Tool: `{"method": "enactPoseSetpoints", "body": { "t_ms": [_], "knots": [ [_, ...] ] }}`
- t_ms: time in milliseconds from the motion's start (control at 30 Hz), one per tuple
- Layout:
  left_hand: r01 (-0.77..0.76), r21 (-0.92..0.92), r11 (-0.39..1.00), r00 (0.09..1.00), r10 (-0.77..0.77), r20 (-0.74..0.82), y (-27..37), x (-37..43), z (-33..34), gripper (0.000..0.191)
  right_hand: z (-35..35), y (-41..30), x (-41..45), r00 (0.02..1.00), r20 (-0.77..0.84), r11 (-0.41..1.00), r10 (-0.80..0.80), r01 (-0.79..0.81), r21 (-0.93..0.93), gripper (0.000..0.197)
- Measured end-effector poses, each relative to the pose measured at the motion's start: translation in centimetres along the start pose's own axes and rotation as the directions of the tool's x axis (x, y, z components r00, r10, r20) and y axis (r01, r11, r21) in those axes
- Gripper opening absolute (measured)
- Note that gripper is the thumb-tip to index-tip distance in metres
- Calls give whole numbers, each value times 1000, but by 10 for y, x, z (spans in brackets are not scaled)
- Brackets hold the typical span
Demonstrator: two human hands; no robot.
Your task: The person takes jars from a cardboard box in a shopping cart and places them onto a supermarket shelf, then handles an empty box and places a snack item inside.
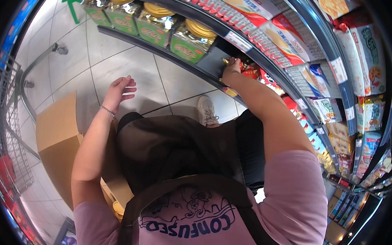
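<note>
My right hand [232, 68] reaches onto the bottom shelf [212, 61], at red and gold wrapped packets [252, 71]; its fingertips are partly hidden, so whether it grips one is unclear. Left of it on that shelf stands a row of clear plastic jars with gold lids [196, 28] and green labels. My left hand [123, 87] is held over the tiled floor, fingers apart and holding nothing, with a chain bracelet on the wrist. Beneath my left forearm stands a cardboard box [57, 142] with its flaps open; a yellow round lid [118, 209] shows inside it.
Upper shelves hold boxed and bagged snacks [287, 37] and run down the right side. A wire shopping cart [17, 113] with caster wheels is at the left. A green stool [72, 3] stands at the top left. My shoe [206, 109] is near the shelf's edge.
</note>
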State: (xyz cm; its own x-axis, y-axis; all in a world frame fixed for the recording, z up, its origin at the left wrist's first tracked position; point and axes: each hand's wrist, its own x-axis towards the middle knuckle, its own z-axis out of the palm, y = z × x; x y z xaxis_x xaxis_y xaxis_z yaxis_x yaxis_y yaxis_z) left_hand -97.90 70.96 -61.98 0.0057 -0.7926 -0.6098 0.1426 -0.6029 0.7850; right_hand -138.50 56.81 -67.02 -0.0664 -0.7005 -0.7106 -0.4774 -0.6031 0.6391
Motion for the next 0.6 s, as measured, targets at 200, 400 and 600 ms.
{"method": "enactPoseSetpoints", "body": {
  "t_ms": [200, 400, 600],
  "knots": [
    [-70, 144, 987, 993, 82, -80, -7, -38, -45, 29, -39, 13, -39, 978, -181, 738, -102, 196, 645, 56],
    [-200, 599, 775, 899, 389, -204, 12, -79, -64, 28, -90, -18, -97, 903, -300, 869, -307, 394, 300, 39],
    [-48, 978, 203, 705, 700, -111, -9, -112, -70, 46, -168, -29, -105, 313, -858, 908, -408, 239, -344, 40]
  ]
}}
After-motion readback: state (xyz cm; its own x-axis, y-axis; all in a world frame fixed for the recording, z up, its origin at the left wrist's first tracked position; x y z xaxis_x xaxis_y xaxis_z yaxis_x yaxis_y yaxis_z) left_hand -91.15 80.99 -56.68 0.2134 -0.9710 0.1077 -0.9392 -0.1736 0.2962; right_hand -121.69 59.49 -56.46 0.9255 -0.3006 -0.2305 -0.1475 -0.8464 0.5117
